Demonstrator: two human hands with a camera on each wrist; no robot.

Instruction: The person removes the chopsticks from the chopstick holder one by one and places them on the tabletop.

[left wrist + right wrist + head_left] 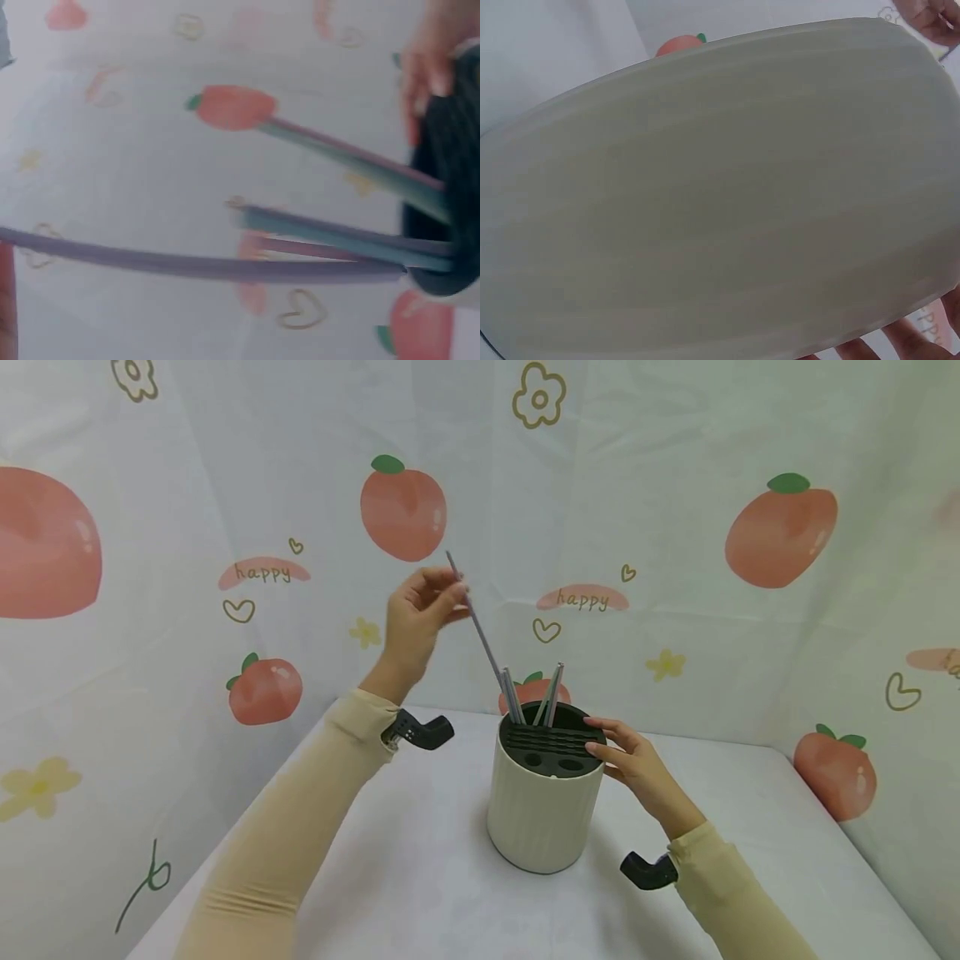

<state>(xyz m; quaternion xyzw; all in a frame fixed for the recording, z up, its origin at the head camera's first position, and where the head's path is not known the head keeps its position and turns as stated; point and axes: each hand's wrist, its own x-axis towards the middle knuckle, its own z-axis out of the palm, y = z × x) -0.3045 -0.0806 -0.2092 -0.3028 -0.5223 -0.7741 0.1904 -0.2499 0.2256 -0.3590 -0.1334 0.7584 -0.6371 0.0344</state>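
Note:
A white ribbed utensil holder [545, 810] with a black slotted top [551, 750] stands upright on the table. My left hand [423, 610] is raised up and to the left of it, pinching a long thin purple stick [187, 264] near its upper end. The stick slants down so that its lower end overlaps the holder's back-left rim. Several similar sticks [553, 693] in purple, teal and pink stand inside the rear opening. With its fingers [911, 339] bent round the side, my right hand [633, 768] holds the holder at its upper right edge. The holder's wall fills most of the right wrist view.
A white cloth covers the table [390, 877] and a backdrop [480, 510] printed with peaches, hearts and flowers rises behind it. Black wrist cameras [426, 732] sit on both sleeves. Narrow slots and round holes mark the holder's front top.

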